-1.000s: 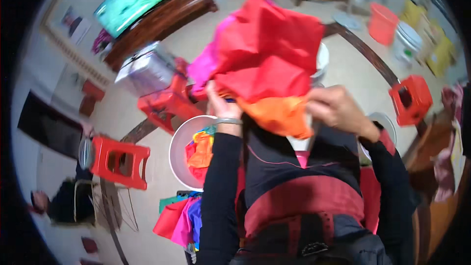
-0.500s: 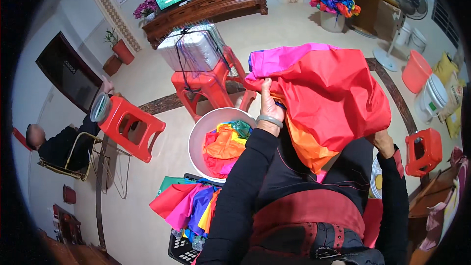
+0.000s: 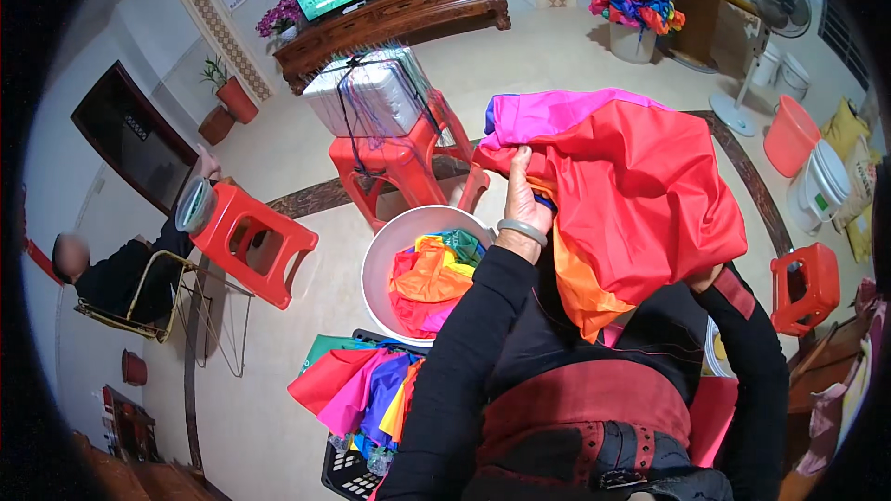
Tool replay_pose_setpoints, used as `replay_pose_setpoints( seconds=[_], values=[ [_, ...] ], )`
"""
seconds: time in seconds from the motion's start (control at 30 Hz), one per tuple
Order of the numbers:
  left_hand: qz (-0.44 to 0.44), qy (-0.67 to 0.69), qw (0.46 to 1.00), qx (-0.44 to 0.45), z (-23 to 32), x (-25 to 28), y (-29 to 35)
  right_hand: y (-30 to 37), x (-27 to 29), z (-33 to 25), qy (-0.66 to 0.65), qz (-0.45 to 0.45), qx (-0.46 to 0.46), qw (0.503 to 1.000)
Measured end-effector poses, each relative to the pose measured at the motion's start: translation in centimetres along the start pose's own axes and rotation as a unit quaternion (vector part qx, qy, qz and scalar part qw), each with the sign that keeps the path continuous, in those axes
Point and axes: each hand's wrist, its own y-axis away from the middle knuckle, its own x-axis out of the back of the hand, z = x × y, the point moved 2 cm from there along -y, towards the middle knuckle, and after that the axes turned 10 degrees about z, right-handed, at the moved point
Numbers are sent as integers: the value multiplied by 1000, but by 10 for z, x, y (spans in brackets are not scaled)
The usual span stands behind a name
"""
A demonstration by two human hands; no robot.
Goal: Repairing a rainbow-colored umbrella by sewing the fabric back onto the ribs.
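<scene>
Over my lap hangs a large piece of thin, shiny cloth (image 3: 640, 195) in red, pink, orange and blue panels. My left hand (image 3: 525, 202), with a bracelet at the wrist, grips its left edge; the thumb lies on top and the fabric bunches in the fingers. At the lower right of the cloth is my right hand (image 3: 707, 276), touching it, with its fingers hidden underneath. Left of my left forearm stands a pale basin (image 3: 376, 269) with similar colourful cloth (image 3: 429, 280) inside. Nearer to me, more cloth pieces (image 3: 357, 385) drape over a black crate (image 3: 345, 473).
A red stool (image 3: 408, 162) ahead bears a white block (image 3: 362, 97) tied with cords. Another red stool (image 3: 255, 241) stands at left, beside a seated person (image 3: 116, 274). At right are a small red stool (image 3: 804, 288), buckets (image 3: 819, 176) and a standing fan (image 3: 780, 0).
The cloth and my left hand have shifted slightly right and down in the picture. My right hand has gone further under the cloth, and less of it shows.
</scene>
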Motion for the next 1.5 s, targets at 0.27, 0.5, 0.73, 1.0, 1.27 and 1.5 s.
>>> replay_pose_setpoints(
  seconds=[0.27, 0.5, 0.73, 1.0, 1.27, 1.5],
  values=[
    [17, -38, 995, 90, 2, -4, 5, -4, -8, -7, -114, -58, -47, 991],
    [71, -59, 988, 122, 0, 1, 7, -7, -18, -14, -209, -103, -72, 970],
    [13, -171, 982, -85, 25, 3, -6, -35, -6, 24, -538, -41, -178, 823],
    [-58, -311, 940, -124, 20, -57, 43, -112, -53, 66, -885, 73, -325, 326],
    [-58, -603, 789, -98, -52, -44, 68, -76, -52, -19, -812, 23, -320, 487],
    [-46, -551, 830, -71, -45, -47, 78, -70, -54, -38, -774, 54, -310, 550]
  ],
)
